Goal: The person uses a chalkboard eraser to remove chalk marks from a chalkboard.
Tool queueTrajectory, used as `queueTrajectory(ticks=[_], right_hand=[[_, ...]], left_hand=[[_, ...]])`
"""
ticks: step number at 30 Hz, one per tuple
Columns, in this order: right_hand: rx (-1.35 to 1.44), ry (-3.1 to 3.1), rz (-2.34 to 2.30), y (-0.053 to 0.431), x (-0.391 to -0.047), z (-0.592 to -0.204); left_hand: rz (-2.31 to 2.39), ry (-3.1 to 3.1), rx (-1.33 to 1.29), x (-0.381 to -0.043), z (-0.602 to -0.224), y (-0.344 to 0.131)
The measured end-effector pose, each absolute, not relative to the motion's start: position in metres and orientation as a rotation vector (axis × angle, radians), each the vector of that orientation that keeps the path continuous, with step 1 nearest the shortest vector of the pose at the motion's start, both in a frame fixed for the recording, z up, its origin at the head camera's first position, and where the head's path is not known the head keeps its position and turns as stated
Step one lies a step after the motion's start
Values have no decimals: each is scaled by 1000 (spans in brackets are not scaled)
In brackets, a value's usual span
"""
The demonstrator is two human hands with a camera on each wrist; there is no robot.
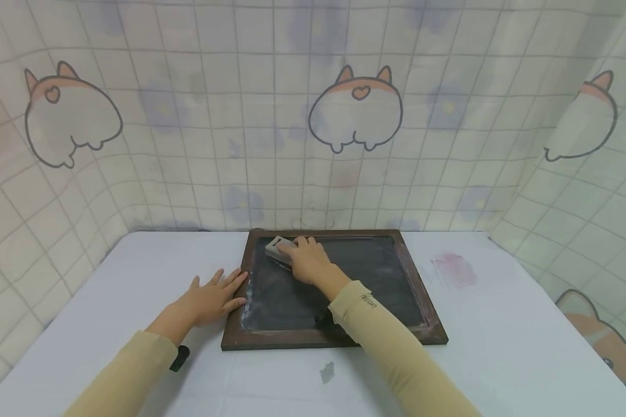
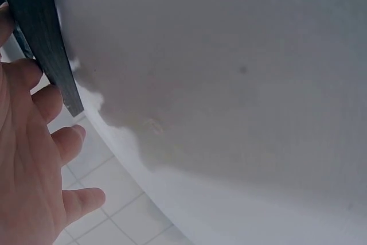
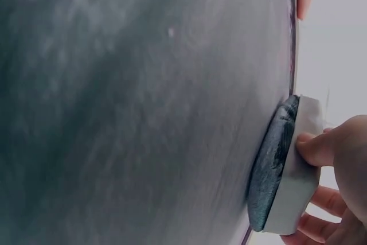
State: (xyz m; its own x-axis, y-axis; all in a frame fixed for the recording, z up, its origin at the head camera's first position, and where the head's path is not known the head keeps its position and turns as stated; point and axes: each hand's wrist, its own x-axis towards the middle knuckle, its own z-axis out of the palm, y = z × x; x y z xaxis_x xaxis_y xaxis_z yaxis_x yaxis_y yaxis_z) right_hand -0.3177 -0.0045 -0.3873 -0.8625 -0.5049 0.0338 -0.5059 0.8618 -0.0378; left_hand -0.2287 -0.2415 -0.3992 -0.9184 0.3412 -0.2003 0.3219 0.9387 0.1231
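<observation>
A blackboard point(image 1: 344, 289) in a brown wooden frame lies flat on the white table, its dark surface smeared with pale chalk dust. Near its upper left corner my right hand point(image 1: 308, 260) grips a chalkboard eraser point(image 1: 277, 249). In the right wrist view, the thumb and fingers clasp the light back of the eraser point(image 3: 295, 167), and its dark felt side lies against the board. My left hand point(image 1: 211, 298) has its fingers spread, the tips touching the left side of the frame. In the left wrist view those fingers point(image 2: 49, 101) are beside the frame's dark edge point(image 2: 40, 32).
The white table point(image 1: 490, 347) bears a pink chalk smear point(image 1: 455, 269) to the right of the board and a grey patch point(image 1: 327, 372) in front of it. A tiled-pattern curtain point(image 1: 271, 116) with cartoon animals hangs behind and along both sides.
</observation>
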Motion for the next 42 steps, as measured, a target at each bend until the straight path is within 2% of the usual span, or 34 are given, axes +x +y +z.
queueTrajectory(ticks=[7, 19, 24, 33, 42], right_hand=[[726, -3046, 178, 29, -329, -383], [547, -3079, 220, 156, -342, -379], [492, -3104, 191, 186, -339, -375], [458, -3066, 232, 173, -339, -382], [531, -3033, 233, 121, -338, -387]], left_hand=[[130, 2873, 512, -226, -396, -240], [126, 2878, 512, -229, -399, -241], [123, 2879, 512, -228, -400, -241], [126, 2879, 502, -227, -400, -242], [113, 2874, 506, -228, -400, -242]])
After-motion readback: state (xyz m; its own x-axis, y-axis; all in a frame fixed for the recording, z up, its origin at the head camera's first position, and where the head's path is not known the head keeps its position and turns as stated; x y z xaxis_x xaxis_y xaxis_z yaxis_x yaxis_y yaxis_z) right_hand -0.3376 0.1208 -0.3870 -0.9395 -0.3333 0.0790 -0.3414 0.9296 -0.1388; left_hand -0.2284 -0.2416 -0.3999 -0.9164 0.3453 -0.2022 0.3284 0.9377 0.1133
